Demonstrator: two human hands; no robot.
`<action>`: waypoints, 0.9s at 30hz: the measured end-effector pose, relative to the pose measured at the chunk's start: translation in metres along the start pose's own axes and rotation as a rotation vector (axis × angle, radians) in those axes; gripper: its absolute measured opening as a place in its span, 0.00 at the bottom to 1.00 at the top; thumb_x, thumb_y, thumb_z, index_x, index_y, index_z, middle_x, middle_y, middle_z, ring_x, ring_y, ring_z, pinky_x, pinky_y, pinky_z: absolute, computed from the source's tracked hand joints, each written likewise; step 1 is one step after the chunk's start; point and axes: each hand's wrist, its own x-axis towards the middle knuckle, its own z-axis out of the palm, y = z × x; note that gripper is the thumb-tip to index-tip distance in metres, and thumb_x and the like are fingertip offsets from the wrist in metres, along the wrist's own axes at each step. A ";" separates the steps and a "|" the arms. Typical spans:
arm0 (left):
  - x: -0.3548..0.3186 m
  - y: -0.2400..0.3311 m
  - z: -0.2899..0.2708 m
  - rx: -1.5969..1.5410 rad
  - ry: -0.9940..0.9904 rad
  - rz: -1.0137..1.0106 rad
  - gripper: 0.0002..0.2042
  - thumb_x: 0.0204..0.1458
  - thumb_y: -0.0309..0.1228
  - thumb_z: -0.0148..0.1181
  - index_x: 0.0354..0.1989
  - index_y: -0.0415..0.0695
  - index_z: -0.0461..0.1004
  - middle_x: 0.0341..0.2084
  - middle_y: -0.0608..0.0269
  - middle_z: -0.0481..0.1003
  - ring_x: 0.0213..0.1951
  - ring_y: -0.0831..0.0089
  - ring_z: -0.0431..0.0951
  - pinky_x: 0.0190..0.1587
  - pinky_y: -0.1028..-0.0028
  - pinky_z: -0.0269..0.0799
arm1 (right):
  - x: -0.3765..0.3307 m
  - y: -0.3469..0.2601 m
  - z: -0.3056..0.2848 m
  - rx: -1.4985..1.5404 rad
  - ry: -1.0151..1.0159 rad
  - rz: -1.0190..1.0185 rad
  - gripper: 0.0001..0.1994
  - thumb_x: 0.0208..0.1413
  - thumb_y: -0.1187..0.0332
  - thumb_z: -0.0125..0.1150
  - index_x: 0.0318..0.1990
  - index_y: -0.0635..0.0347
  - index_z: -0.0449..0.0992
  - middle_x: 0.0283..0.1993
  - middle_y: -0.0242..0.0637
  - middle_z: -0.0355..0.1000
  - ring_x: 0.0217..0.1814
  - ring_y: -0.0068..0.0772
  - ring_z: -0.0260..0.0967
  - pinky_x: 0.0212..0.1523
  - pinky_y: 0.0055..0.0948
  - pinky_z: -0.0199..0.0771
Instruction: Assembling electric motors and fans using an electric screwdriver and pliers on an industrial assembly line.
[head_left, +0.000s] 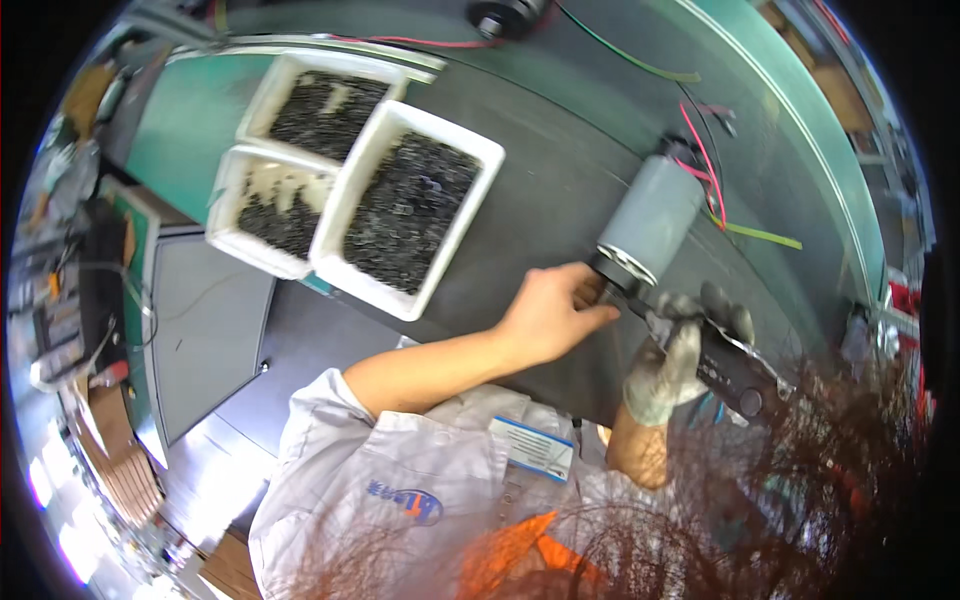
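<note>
A grey cylindrical motor [650,218] lies on the dark worktop, its open end toward me. My bare left hand [553,318] is at this end, fingers curled against the motor's black rim and thumb stretched to the right. Whatever lies between those fingertips is hidden. In a pale glove, my right hand [668,372] grips a black power screwdriver [735,375]. Its narrow front points at the motor's near end, close to my left thumb; whether the tip touches anything cannot be made out.
Three white trays with small dark parts stand to the left: a large tray [478,220], a back tray [262,98] and a front tray [222,232]. Red and black wires [712,165] leave the motor's far end. Another dark motor [505,15] lies at the far edge.
</note>
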 end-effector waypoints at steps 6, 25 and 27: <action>-0.007 0.003 0.004 -0.078 -0.087 -0.018 0.13 0.56 0.29 0.70 0.39 0.30 0.76 0.32 0.50 0.83 0.31 0.71 0.84 0.38 0.70 0.81 | -0.008 -0.026 -0.004 -0.068 0.163 0.047 0.17 0.64 0.72 0.62 0.58 0.62 0.68 0.48 0.40 0.73 0.44 0.38 0.76 0.44 0.34 0.82; -0.029 -0.046 -0.318 0.930 0.445 0.190 0.11 0.46 0.19 0.69 0.39 0.34 0.79 0.27 0.55 0.80 0.29 0.64 0.79 0.38 0.64 0.75 | 0.038 -0.017 -0.073 -0.132 0.283 0.375 0.22 0.52 0.78 0.73 0.54 0.63 0.73 0.42 0.31 0.76 0.37 0.19 0.73 0.39 0.23 0.77; -0.027 -0.035 -0.312 0.909 0.429 0.139 0.08 0.46 0.19 0.70 0.35 0.33 0.78 0.23 0.57 0.80 0.26 0.71 0.77 0.36 0.67 0.74 | 0.036 -0.024 -0.075 -0.305 0.230 0.393 0.20 0.52 0.78 0.73 0.52 0.63 0.72 0.42 0.31 0.76 0.37 0.19 0.73 0.40 0.23 0.77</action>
